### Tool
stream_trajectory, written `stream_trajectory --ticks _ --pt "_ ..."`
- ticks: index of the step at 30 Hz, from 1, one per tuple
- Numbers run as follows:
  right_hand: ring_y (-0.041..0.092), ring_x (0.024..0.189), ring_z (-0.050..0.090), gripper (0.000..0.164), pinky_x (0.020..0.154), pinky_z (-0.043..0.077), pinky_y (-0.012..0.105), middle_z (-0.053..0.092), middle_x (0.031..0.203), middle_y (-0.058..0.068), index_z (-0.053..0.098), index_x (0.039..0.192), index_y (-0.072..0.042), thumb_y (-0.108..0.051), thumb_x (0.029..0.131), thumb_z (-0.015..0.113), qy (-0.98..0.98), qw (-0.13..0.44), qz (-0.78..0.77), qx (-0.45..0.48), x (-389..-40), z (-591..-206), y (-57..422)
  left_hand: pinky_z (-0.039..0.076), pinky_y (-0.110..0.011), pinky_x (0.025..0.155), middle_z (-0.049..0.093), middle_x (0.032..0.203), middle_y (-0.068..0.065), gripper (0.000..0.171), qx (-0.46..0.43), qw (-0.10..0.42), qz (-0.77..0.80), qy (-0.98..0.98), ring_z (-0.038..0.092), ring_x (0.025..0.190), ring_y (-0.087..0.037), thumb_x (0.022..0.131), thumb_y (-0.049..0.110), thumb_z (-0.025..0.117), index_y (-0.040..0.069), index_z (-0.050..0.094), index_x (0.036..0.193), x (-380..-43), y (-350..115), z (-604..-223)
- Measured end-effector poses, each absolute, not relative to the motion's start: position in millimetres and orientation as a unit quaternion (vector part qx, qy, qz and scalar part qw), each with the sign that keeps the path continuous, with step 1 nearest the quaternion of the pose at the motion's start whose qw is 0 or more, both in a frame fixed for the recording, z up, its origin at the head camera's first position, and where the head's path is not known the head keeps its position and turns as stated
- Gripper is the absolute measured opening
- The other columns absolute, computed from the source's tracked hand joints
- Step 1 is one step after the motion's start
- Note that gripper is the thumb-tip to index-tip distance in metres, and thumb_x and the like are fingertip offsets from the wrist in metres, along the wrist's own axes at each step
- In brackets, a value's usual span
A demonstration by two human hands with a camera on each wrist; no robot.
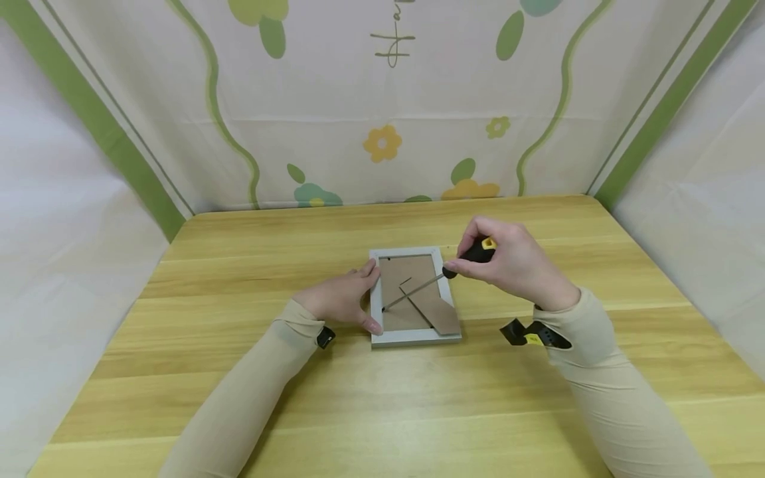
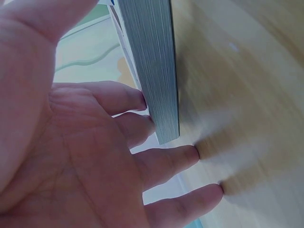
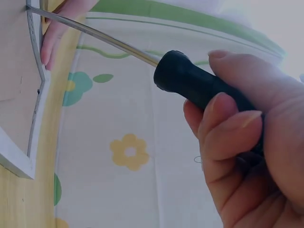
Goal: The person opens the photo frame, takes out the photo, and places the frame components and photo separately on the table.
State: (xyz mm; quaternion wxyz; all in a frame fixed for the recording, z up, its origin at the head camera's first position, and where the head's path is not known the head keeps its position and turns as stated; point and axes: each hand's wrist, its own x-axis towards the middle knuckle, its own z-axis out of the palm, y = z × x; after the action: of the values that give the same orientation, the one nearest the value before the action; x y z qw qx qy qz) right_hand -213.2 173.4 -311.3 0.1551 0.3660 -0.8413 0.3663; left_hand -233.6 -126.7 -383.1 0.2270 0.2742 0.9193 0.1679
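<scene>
A light grey picture frame [image 1: 416, 338] lies face down on the wooden table, its brown backing board [image 1: 402, 269] and angled stand flap [image 1: 443, 315] facing up. My left hand [image 1: 343, 297] rests along the frame's left side, thumb at the lower left corner. In the left wrist view its fingers [image 2: 166, 164] are spread fairly straight, some touching the frame's side and others on the table. My right hand [image 1: 508, 259] grips a screwdriver [image 3: 190, 78] by its black and yellow handle. The metal shaft slants down across the backing, its tip at the inner left edge near a small dark tab.
The wooden table [image 1: 239, 252] extends around the frame on every side. A white cloth [image 1: 335, 86] with flowers and green lines hangs behind it, with pale cloth at both sides. Black straps [image 1: 540, 334] circle the wrists over beige sleeves.
</scene>
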Motion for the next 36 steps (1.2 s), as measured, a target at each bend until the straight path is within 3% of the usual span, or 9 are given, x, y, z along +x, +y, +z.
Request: stream_trajectory --ticks 6,16,36 --pt "0.007 0.069 0.056 0.027 0.061 0.047 0.022 0.060 0.078 -0.011 0.059 0.082 -0.019 -0.016 0.078 0.086 -0.851 0.149 0.339 0.372 -212 -302 166 0.020 -0.046 0.117 -0.007 0.163 -0.012 0.121 0.271 0.228 0.171 0.920 0.013 0.145 -0.047 0.076 0.052 0.081 0.004 0.006 0.158 -234 -127 -384" --pt "0.006 0.053 0.041 0.030 0.051 0.037 0.024 0.058 0.075 -0.013 0.055 0.082 -0.017 -0.020 0.080 0.085 -0.847 0.137 0.278 0.432 -211 -276 139 0.020 -0.047 0.117 -0.006 0.163 -0.012 0.120 0.271 0.227 0.170 0.920 0.013 0.145 -0.046 0.077 0.052 0.080 0.004 0.007 0.158 -233 -127 -382" --pt "0.007 0.059 0.045 0.027 0.054 0.039 0.024 0.059 0.075 -0.007 0.057 0.081 -0.012 -0.013 0.080 0.084 -0.834 0.129 0.254 0.473 -215 -263 121 0.020 -0.047 0.117 -0.004 0.163 -0.016 0.120 0.281 0.219 0.175 0.918 0.015 0.144 -0.046 0.077 0.051 0.081 0.001 0.008 0.158 -230 -128 -379"
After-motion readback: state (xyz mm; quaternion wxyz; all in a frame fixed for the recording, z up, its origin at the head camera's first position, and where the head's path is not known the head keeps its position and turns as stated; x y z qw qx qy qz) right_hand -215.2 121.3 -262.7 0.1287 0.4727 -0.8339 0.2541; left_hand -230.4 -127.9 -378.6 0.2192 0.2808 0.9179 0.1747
